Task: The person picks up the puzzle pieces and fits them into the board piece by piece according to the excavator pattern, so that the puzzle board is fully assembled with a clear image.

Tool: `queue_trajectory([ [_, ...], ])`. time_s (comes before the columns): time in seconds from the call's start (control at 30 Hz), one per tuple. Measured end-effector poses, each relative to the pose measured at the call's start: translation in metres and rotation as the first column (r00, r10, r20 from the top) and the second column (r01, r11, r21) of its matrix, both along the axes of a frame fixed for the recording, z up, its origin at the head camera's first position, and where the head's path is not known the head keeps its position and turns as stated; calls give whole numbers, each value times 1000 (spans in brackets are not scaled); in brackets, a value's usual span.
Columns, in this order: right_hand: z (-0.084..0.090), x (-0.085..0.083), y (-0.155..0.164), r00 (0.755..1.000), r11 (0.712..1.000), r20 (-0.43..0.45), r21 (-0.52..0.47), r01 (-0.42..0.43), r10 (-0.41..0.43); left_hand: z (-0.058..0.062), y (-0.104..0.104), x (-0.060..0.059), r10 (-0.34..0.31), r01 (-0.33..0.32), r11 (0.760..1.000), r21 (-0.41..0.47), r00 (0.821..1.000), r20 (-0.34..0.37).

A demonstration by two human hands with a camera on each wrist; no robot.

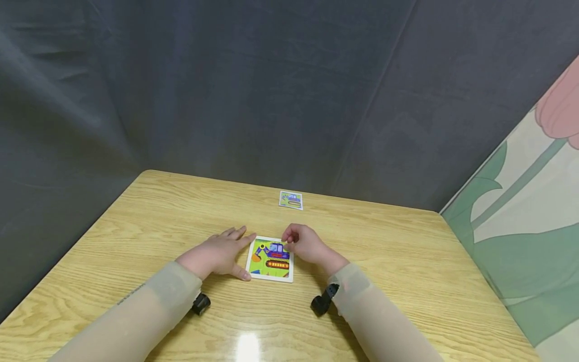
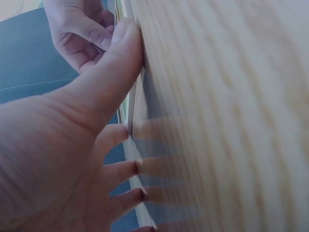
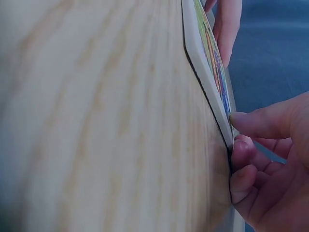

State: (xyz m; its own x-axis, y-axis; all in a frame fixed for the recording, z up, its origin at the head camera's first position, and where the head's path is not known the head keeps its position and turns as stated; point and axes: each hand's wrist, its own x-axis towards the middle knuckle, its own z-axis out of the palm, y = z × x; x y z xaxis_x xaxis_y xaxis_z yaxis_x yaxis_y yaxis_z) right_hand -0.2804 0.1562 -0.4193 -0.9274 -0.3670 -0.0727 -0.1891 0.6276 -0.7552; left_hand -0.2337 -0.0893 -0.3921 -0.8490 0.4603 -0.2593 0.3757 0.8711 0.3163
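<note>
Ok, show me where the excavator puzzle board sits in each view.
Head: excavator puzzle board lies at centre on the table, between both hands.
Left wrist: only its thin edge shows, beside the left hand thumb.
Right wrist: edge-on at upper right, the right hand at its corner.
Shared landmark: the wood-grain table.

The puzzle board (image 1: 270, 259) has a white edge and a blue digger on bright green. The table (image 1: 407, 261) is light yellow wood. The curtain (image 1: 226, 90) is dark grey.
</note>
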Motion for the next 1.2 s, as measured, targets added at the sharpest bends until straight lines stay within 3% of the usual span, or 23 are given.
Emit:
queue_trajectory([
  [0.4, 9, 15, 8, 998, 999, -56, -18, 40, -41, 0, -3, -2, -6, 6, 1000, -21, 1000, -20],
  [0.57, 9, 24, 19, 991, 996, -130, 84, -18, 29, -3, 1, -11, -13, 13, 1000, -18, 1000, -13],
  [0.67, 9, 30, 24, 980, 965, -145, 242, -101, 139, -7, 4, -21, -23, 23, 1000, 5, 1000, -9],
  [0.77, 11, 35, 27, 963, 904, -119, 389, -177, 240, -12, 6, -33, -32, 32, 999, 29, 999, -8],
  [0.87, 11, 34, 30, 956, 862, -98, 465, -200, 275, -16, 8, -42, -26, 26, 999, 46, 1000, 3],
  [0.97, 9, 28, 34, 956, 855, -111, 483, -186, 271, -19, 10, -50, -1, 0, 998, 56, 1000, 21],
  [1.2, 1, 7, 38, 964, 876, -105, 449, -174, 246, -21, 13, -58, 25, -26, 997, 76, 1000, 18],
])
